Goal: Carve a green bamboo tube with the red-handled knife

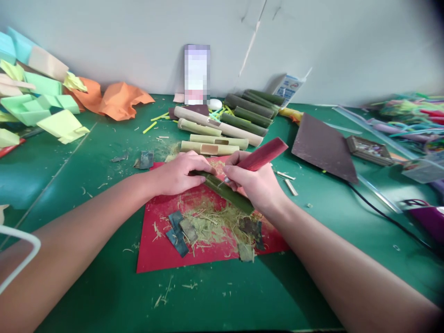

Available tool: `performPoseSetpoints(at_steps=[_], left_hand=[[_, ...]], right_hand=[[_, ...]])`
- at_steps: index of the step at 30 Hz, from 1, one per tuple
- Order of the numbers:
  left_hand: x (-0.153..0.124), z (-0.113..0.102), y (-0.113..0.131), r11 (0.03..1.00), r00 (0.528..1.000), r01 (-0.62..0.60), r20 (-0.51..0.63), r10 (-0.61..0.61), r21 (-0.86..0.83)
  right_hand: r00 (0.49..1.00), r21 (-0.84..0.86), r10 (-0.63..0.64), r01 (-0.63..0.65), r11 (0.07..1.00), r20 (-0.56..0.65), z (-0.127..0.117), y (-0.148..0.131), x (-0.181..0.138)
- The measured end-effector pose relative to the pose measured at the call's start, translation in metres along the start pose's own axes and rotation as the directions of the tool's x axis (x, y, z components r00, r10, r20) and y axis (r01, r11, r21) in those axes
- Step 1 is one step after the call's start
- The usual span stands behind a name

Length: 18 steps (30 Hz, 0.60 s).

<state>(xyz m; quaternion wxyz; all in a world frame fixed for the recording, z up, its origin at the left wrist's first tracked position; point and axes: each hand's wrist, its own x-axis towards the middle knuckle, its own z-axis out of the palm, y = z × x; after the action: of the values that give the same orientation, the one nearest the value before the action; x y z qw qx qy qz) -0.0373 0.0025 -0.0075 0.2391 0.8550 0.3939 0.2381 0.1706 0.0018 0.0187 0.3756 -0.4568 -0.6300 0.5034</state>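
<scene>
Nearest: shavings (211, 226) & bark scraps on red sheet (156, 254). Above them, green bamboo piece (229, 193) slantwise on sheet, betw. both hands. L hand (180, 173) clamped over its far-left end. R hand (255, 185) wrapped round red-handled knife (262, 156), blade tip on bamboo just beside L fingers. Behind: cut bamboo sections (222, 134) on green table (104, 152)

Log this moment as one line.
left hand: grips green bamboo piece | right hand: holds red-handled tool, metal tip on the piece | underneath: red sheet, shavings | behind: bamboo pile
</scene>
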Motion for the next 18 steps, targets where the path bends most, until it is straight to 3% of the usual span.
performPoseSetpoints(at_steps=[12, 18], left_hand=[[0.0002, 0.0002, -0.0024, 0.999, 1.0, -0.015, 0.008, 0.016, -0.033], [-0.0002, -0.0011, -0.0001, 1.0, 1.0, -0.017, 0.016, 0.017, -0.026]], right_hand=[[1.0, -0.034, -0.023, 0.023, 0.999, -0.003, -0.0019, -0.0046, -0.0019], [0.997, -0.093, -0.04, 0.046, 0.995, 0.065, -0.0059, -0.0067, -0.0003]])
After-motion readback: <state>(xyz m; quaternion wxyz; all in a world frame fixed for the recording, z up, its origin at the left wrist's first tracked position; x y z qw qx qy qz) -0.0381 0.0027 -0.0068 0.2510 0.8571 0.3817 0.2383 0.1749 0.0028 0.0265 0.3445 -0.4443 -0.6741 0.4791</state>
